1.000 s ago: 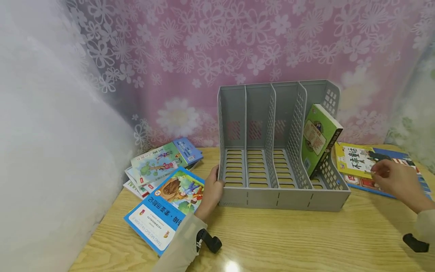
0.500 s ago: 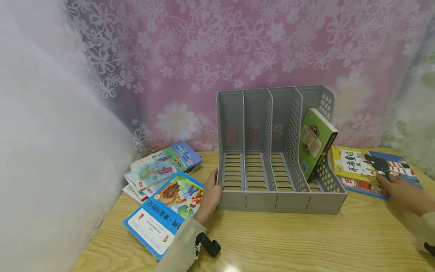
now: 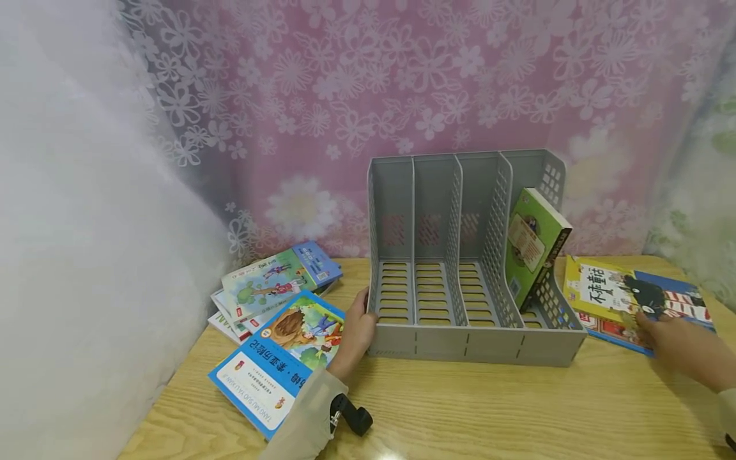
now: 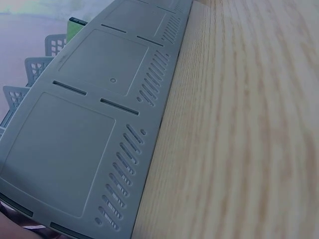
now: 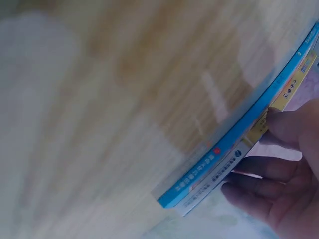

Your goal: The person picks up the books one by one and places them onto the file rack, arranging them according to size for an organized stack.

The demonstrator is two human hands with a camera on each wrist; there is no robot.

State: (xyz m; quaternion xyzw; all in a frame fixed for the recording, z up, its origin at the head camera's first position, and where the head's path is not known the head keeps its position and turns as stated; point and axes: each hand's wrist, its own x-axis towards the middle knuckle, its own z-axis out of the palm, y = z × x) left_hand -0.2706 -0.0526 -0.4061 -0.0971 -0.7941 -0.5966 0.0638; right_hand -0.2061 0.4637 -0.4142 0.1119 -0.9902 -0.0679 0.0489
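Observation:
My left hand [image 3: 356, 332] grips the front left side of a grey four-slot magazine file rack [image 3: 443, 348]; in the left wrist view, part of that hand [image 4: 15, 230] shows below the rack's underside or outer face [image 4: 60, 149]. A thick green book [image 3: 526, 249] leans in the rightmost slot. At the right, my right hand [image 3: 684, 345] holds the near edge of a yellow book [image 3: 595, 287], with the thumb on its spine [image 5: 291, 89] in the right wrist view. The other fingers touch a pale-spined book [image 5: 214, 181] beside it. A blue-spined book [image 5: 234, 134] lies underneath.
Left of the rack lies a blue-bordered picture book [image 3: 259, 377], overlapping a pile topped by a pale green book [image 3: 264, 284]. Flowered pink cloth [image 3: 402, 76] hangs behind the wooden table [image 3: 460, 409], and white cloth [image 3: 86, 223] is at the left.
My right hand has come down from above the right pile onto the near edge of the yellow book, which has shifted slightly. The left hand keeps its grip on the rack.

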